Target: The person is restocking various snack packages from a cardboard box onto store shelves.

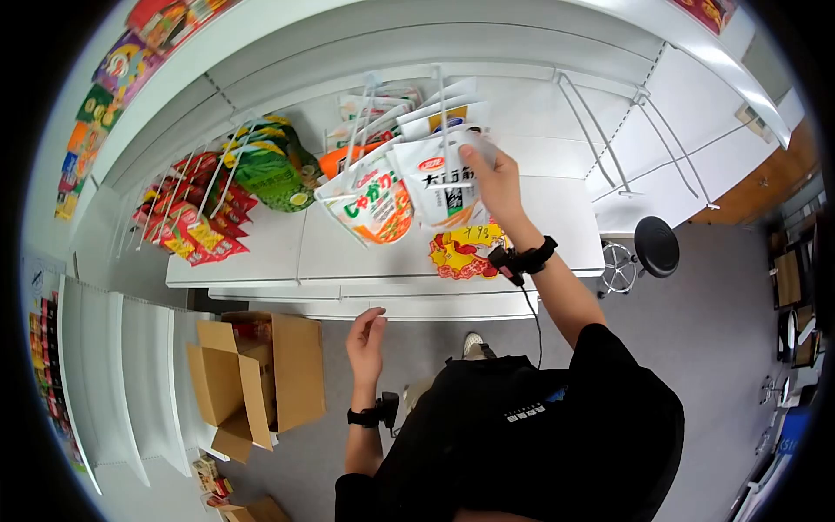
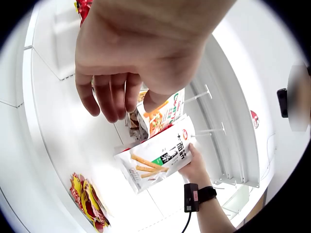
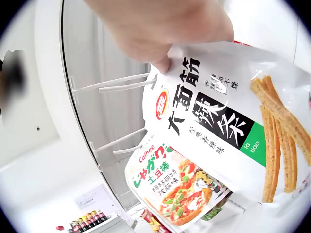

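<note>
My right hand (image 1: 497, 181) pinches the upper side edge of a white bag of spicy gluten strips (image 1: 432, 196), with the thumb on its printed front in the right wrist view. The bag sits at a wire display hook (image 1: 442, 104), and more white bags stand behind it. Right beside it hangs a white and orange bag of Calbee potato sticks (image 1: 370, 202), also large in the right wrist view below the gluten strips (image 3: 233, 116). Lower down, my left hand (image 1: 366, 344) is held before the shelf front, fingers loosely bent and holding nothing.
Green bags (image 1: 271, 170) and red bags (image 1: 196, 230) hang on hooks at the left. A red and yellow price card (image 1: 465, 252) is at the shelf's front edge. Bare hooks (image 1: 600, 139) jut out at the right. An open cardboard box (image 1: 296, 374) and a black stool (image 1: 657, 246) stand on the floor.
</note>
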Available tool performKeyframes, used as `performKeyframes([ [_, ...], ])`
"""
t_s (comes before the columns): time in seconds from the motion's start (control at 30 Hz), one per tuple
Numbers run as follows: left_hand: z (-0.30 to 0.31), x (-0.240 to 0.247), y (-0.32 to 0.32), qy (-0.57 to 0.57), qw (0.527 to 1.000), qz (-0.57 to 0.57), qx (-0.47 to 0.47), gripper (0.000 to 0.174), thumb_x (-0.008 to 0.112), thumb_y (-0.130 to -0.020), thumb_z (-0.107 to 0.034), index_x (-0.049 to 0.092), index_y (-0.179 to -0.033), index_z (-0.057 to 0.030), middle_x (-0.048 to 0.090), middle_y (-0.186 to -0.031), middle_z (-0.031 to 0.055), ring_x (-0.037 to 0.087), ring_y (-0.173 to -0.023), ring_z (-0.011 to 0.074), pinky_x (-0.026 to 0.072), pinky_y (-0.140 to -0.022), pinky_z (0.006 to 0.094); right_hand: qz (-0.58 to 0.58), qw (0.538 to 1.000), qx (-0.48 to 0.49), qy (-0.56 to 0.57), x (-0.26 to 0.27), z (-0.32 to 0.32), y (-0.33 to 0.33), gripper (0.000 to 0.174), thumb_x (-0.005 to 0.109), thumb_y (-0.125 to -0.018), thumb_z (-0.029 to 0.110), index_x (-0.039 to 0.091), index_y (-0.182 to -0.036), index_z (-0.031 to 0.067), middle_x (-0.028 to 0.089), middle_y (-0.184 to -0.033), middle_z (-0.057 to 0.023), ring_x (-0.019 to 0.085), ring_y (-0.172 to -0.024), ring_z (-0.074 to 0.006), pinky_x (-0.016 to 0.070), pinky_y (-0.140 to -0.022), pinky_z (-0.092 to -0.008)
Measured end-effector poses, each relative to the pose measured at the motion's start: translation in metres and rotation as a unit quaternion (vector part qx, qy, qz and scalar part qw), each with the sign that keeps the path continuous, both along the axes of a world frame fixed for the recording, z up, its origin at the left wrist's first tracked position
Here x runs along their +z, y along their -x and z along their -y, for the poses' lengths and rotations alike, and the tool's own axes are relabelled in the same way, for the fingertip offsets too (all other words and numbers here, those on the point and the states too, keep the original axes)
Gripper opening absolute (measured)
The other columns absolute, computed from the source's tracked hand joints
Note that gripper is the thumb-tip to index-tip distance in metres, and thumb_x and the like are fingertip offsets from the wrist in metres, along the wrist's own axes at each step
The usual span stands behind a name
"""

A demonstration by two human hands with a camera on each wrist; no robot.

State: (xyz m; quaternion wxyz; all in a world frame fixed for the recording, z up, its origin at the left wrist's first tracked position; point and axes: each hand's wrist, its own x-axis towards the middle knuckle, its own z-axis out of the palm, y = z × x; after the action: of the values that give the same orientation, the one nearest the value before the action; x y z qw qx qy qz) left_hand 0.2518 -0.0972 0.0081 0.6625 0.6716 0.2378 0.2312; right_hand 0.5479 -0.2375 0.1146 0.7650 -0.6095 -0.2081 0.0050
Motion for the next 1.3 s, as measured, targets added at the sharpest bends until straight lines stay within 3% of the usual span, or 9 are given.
performKeyframes([
  [0.23, -0.024, -0.003, 0.085, 0.025, 0.996, 0.016, 0.085, 0.018, 0.057, -0.09, -0.009, 0.062, -0.105, 0.0012, 0.064, -0.101, 0.007, 0.058, -0.091, 0.0133, 0.0451, -0.083, 0.0257, 0.049, 0.982, -0.128, 0.131, -0.029, 0.014, -0.007, 0.026, 0.059, -0.09, 0.023, 0.064, -0.1, -0.0014, 0.062, -0.082, -0.0015, 0.049, -0.074, -0.0069, 0.0427, -0.068, -0.0227],
  [0.27, -0.027, -0.006, 0.104, 0.02, 0.995, 0.013, 0.098, 0.019, 0.056, -0.091, -0.009, 0.062, -0.105, 0.0018, 0.064, -0.101, 0.0074, 0.059, -0.09, 0.0137, 0.0453, -0.082, 0.0261, 0.073, 0.989, -0.113, 0.056, -0.041, 0.019, -0.003, 0.026, 0.057, -0.091, 0.023, 0.062, -0.099, -0.0005, 0.061, -0.088, -0.0052, 0.051, -0.079, -0.0086, 0.0424, -0.072, -0.023],
  [0.3, -0.033, -0.01, 0.127, 0.014, 0.993, 0.006, 0.117, 0.019, 0.055, -0.091, -0.01, 0.061, -0.105, 0.0023, 0.063, -0.101, 0.0077, 0.059, -0.09, 0.0142, 0.0455, -0.082, 0.0264, 0.112, 0.981, -0.137, 0.078, -0.058, 0.027, -0.006, 0.026, 0.057, -0.091, 0.023, 0.06, -0.105, 0.0008, 0.061, -0.097, -0.0082, 0.055, -0.086, -0.0118, 0.0435, -0.077, -0.0249],
  [0.37, -0.043, -0.018, 0.168, 0.031, 0.989, 0.009, 0.142, 0.019, 0.056, -0.091, -0.011, 0.061, -0.103, 0.0029, 0.063, -0.1, 0.0074, 0.059, -0.09, 0.0142, 0.0458, -0.082, 0.0268, -0.012, 0.977, -0.211, -0.001, -0.08, 0.03, 0.021, 0.027, 0.056, -0.091, 0.021, 0.057, -0.109, 0.0008, 0.062, -0.103, -0.0087, 0.059, -0.093, -0.0164, 0.0474, -0.08, -0.0315],
  [0.43, -0.056, -0.026, 0.209, 0.041, 0.982, 0.005, 0.183, 0.016, 0.057, -0.09, -0.007, 0.062, -0.103, 0.0013, 0.064, -0.097, 0.0045, 0.058, -0.089, 0.0103, 0.045, -0.08, 0.024, -0.028, 0.97, -0.239, -0.017, -0.104, 0.027, 0.061, 0.023, 0.058, -0.09, 0.019, 0.058, -0.104, 0.0006, 0.063, -0.1, -0.0085, 0.06, -0.09, -0.0167, 0.0482, -0.075, -0.0293],
  [0.6, -0.069, -0.042, 0.3, 0.06, 0.966, 0.019, 0.252, 0.016, 0.057, -0.091, -0.009, 0.062, -0.102, 0.0013, 0.064, -0.095, 0.0038, 0.057, -0.087, 0.01, 0.045, -0.08, 0.0242, -0.161, 0.985, -0.052, 0.023, -0.185, -0.023, 0.175, 0.016, 0.059, -0.089, 0.019, 0.059, -0.093, 0.0038, 0.061, -0.079, -0.0034, 0.056, -0.07, -0.0108, 0.044, -0.061, -0.0236],
  [0.77, -0.082, -0.047, 0.37, 0.071, 0.945, 0.004, 0.318, 0.02, 0.056, -0.092, -0.013, 0.062, -0.103, 0.0013, 0.064, -0.098, 0.0059, 0.058, -0.088, 0.0132, 0.0447, -0.08, 0.0265, -0.297, 0.951, 0.067, 0.048, -0.178, -0.123, 0.28, 0.017, 0.062, -0.084, 0.018, 0.059, -0.093, 0.0042, 0.061, -0.083, -0.0049, 0.056, -0.072, -0.0118, 0.0447, -0.065, -0.0244],
  [1.03, -0.107, -0.057, 0.434, 0.101, 0.909, -0.031, 0.404, 0.018, 0.056, -0.091, -0.011, 0.061, -0.1, 0.0036, 0.065, -0.095, 0.0068, 0.058, -0.086, 0.0125, 0.0452, -0.082, 0.0262, -0.284, 0.907, 0.284, 0.128, -0.155, -0.266, 0.352, 0.02, 0.059, -0.086, 0.019, 0.058, -0.097, 0.0035, 0.06, -0.085, -0.0053, 0.056, -0.077, -0.0127, 0.0454, -0.071, -0.0252],
  [1.3, -0.18, -0.06, 0.492, 0.115, 0.851, -0.105, 0.501, 0.021, 0.055, -0.091, -0.016, 0.063, -0.1, 0.0011, 0.065, -0.095, 0.0067, 0.059, -0.086, 0.0143, 0.0458, -0.077, 0.0275, -0.428, 0.812, 0.36, 0.165, -0.213, -0.398, 0.405, 0.019, 0.061, -0.084, 0.019, 0.058, -0.096, 0.0041, 0.06, -0.085, -0.006, 0.056, -0.077, -0.0136, 0.0451, -0.068, -0.025],
])
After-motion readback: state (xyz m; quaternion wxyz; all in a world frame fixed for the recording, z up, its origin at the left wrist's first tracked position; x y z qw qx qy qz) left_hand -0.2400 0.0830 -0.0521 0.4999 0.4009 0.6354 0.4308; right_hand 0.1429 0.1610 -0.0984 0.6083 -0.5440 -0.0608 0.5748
